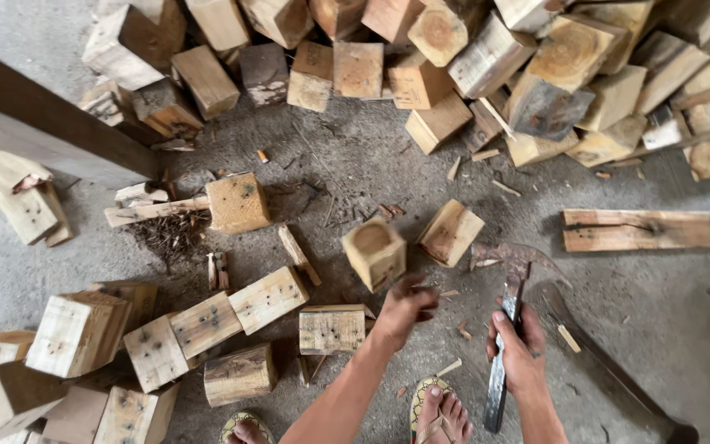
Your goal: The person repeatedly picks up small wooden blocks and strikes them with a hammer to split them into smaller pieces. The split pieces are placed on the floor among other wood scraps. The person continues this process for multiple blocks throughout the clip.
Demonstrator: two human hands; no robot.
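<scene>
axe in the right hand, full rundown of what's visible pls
The axe has a dark, rust-mottled metal head with a curved edge flaring to the right, low over the concrete floor. Its dark handle runs nearly straight back toward the person, ending beside a sandalled foot. The right hand wraps the handle just below the head. The left hand is apart from it, reaching toward a hollowed wooden block. Whether the head touches the floor is unclear.

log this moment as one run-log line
left hand: reaching for wood block | right hand: gripping axe | floor: concrete
</scene>
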